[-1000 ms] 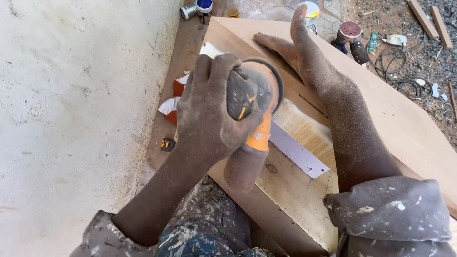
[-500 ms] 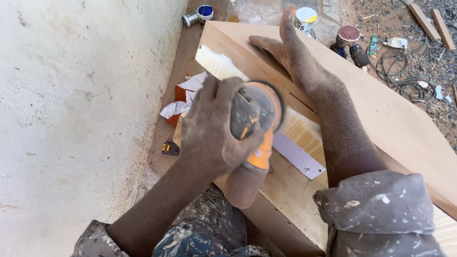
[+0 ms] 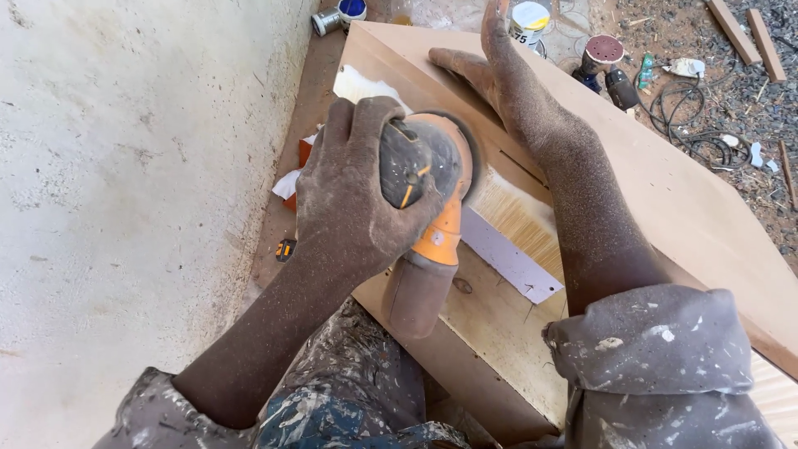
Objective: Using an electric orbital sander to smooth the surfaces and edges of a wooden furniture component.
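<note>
My left hand (image 3: 353,195) is closed over the top of an orange and grey orbital sander (image 3: 428,187), which sits on the edge face of a large plywood cabinet (image 3: 665,191). A dusty bag hangs from the sander's rear toward me. My right hand (image 3: 499,71) lies flat, fingers spread, on the cabinet's broad upper panel, just beyond the sander. A pale sanded strip and a grey metal plate (image 3: 507,254) show on the edge face beside the sander. Both hands and forearms are coated in sawdust.
A rough plaster wall (image 3: 133,191) rises close on the left. On the dirt floor beyond the cabinet lie a second sander with a red disc (image 3: 603,58), a white tin (image 3: 529,18), a blue-capped can (image 3: 341,14), cables (image 3: 694,116) and wood offcuts (image 3: 748,33).
The sander and my left hand slid back along the edge toward the far end, after moving nearer half a second ago. My right hand stays flat on the panel.
</note>
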